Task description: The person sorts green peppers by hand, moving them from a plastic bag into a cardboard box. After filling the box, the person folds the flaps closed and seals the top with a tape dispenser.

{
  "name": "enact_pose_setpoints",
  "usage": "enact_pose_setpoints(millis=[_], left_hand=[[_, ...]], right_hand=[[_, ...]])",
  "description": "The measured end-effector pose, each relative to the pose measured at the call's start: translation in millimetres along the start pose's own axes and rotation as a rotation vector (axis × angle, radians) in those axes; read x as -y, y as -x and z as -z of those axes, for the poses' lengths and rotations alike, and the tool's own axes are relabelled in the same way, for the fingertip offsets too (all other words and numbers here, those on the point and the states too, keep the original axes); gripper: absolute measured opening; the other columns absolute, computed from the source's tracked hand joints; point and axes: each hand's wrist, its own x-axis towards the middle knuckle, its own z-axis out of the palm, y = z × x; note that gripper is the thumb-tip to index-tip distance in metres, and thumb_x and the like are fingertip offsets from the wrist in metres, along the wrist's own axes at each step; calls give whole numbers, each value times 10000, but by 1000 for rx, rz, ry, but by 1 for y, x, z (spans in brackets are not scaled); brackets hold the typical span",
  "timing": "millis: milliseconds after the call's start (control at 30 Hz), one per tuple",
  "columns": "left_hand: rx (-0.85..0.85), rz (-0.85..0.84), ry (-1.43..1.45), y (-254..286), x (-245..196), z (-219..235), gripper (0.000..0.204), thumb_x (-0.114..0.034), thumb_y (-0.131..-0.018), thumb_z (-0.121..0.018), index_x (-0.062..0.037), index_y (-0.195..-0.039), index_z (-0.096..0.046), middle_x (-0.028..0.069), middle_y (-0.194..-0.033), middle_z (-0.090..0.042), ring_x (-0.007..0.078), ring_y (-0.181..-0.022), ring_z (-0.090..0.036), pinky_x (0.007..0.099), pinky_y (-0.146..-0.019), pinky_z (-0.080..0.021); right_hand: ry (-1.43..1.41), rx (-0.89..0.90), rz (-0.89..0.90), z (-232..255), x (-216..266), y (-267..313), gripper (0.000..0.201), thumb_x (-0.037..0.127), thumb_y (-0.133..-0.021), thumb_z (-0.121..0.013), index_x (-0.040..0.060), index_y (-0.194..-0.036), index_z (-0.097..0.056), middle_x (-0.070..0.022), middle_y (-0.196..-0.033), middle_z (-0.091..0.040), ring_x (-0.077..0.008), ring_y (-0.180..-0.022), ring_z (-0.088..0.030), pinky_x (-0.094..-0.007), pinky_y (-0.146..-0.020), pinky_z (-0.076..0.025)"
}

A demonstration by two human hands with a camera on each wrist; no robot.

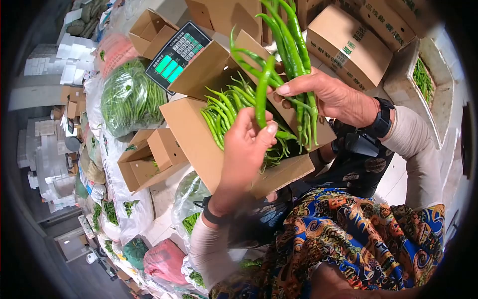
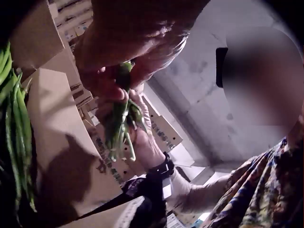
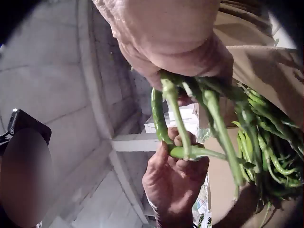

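My right hand [image 1: 286, 97] grips a bunch of long green peppers [image 1: 291, 45] by the stems, tips pointing up, above an open cardboard box [image 1: 199, 144] that holds more green peppers [image 1: 224, 109]. My left hand [image 1: 259, 127] pinches a single green pepper [image 1: 262, 94] right beside the bunch. In the right wrist view, the right hand [image 3: 175, 42] clasps the stems [image 3: 213, 109] and the left hand [image 3: 175, 180] curls round one pepper [image 3: 159, 118]. In the left wrist view, the left hand [image 2: 128, 42] holds its pepper [image 2: 124, 71] against the right hand's [image 2: 147, 147] bunch [image 2: 118, 128].
A digital scale [image 1: 178, 55] sits behind the box. To the left lie a clear bag of peppers [image 1: 129, 97] and a small open carton [image 1: 149, 159]. Closed cartons [image 1: 348, 45] and a foam crate with peppers [image 1: 423, 79] stand at the right. Bags crowd the floor [image 1: 164, 261].
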Motion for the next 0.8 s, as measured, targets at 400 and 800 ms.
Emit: enact_pose_setpoints(millis=[400,800], left_hand=[[-200,-3,403,9,14,87,285,-178,-968,-517,23,-1167,-548,73,-887,-611,101,-700,-574,217,-630,-479],[-418,167,-387,10,57,112,259,-232,-919,-592,20,-934,-533,53,-692,-574,109,-563,-597,232,-499,-509]], right_hand=[[127,-139,-12,15,14,-4,378,70,-800,-640,-10,-1154,-534,-142,-1029,-658,-114,-794,-624,-235,-743,-532],[181,-146,-22,4,8,2,422,85,-820,-612,-8,-1216,-500,-135,-1053,-652,-107,-813,-603,-239,-785,-510]])
